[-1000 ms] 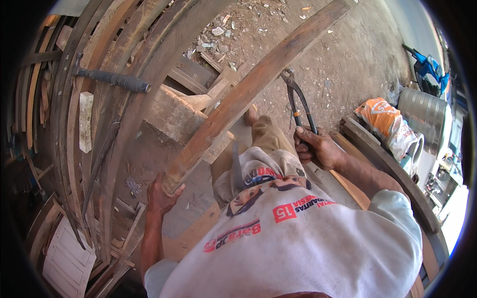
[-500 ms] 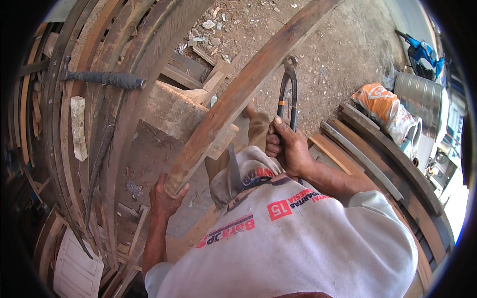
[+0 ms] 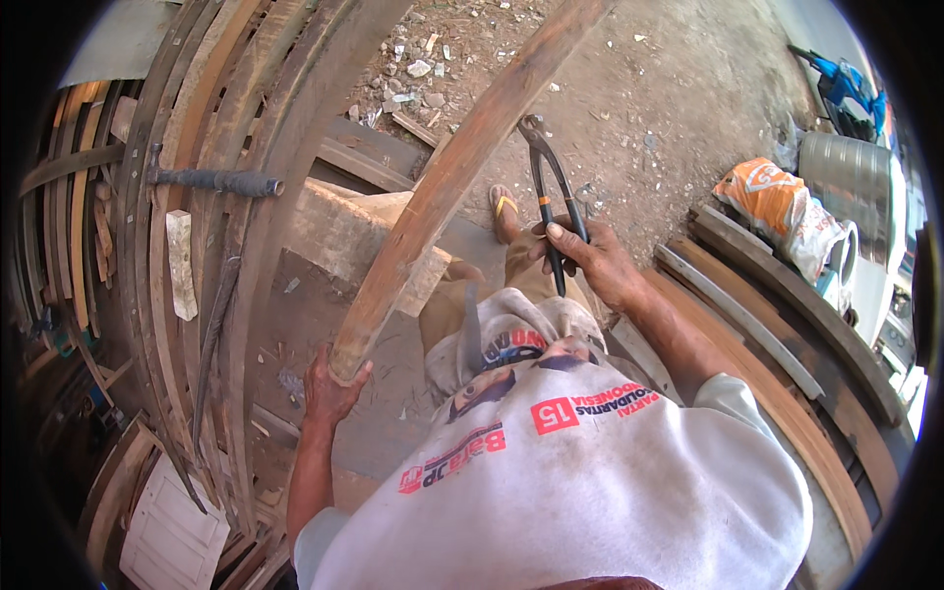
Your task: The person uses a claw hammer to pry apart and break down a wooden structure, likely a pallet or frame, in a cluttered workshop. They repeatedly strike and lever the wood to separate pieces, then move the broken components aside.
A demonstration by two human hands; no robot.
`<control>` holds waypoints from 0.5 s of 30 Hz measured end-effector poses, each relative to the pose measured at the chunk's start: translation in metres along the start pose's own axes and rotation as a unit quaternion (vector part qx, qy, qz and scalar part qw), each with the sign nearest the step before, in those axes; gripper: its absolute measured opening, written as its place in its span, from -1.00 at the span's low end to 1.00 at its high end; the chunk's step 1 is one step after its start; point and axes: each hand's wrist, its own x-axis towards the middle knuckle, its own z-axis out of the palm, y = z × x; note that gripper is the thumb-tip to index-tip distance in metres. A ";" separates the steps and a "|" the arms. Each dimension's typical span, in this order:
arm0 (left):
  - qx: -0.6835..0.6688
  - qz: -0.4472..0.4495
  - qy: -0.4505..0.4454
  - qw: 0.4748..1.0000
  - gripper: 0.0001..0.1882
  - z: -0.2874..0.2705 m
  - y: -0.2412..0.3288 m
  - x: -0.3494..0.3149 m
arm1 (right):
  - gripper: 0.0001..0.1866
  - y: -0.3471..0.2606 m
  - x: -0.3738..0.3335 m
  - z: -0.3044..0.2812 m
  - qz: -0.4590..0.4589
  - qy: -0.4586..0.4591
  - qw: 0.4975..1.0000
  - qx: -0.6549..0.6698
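A long brown wooden beam (image 3: 433, 187) slants from lower left to the top edge. My left hand (image 3: 332, 385) is closed round its near end, the thumb on the right side. In my right hand (image 3: 590, 258) is a pair of black long-handled pincers (image 3: 548, 182) with orange bands. Its fingers hold the handles, which stand apart. The jaws point away from me, close to the beam's right edge; I cannot tell whether they touch it. Under the beam, a thick pale wooden block (image 3: 339, 236) is partly hidden.
Long timbers at left carry a hammer (image 3: 221, 182) with a wrapped handle, a dark pry bar (image 3: 214, 344) and a pale wood piece (image 3: 181, 265). More planks (image 3: 767, 305) lie at right, by an orange-white sack (image 3: 777, 202) and a metal drum (image 3: 848, 182). Rubble (image 3: 418, 74) litters the ground ahead.
The pincers have shifted left in view, their handles spreading wider, and my right-hand fingers have loosened from a fist-like grip. The beam's far part appears further left; my left hand keeps its end.
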 end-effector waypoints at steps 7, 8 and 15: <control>0.011 -0.004 0.004 1.000 -0.33 -0.001 -0.001 0.001 | -0.42 -0.022 0.006 -0.072 0.049 -0.144 0.981 0.123; 0.010 -0.006 0.004 1.000 -0.33 0.000 -0.001 0.001 | -0.39 -0.021 0.011 -0.081 0.040 -0.144 0.984 0.100; -0.005 -0.008 -0.001 1.000 -0.33 0.004 -0.008 0.000 | -0.28 -0.041 0.014 -0.099 0.053 -0.159 0.985 0.045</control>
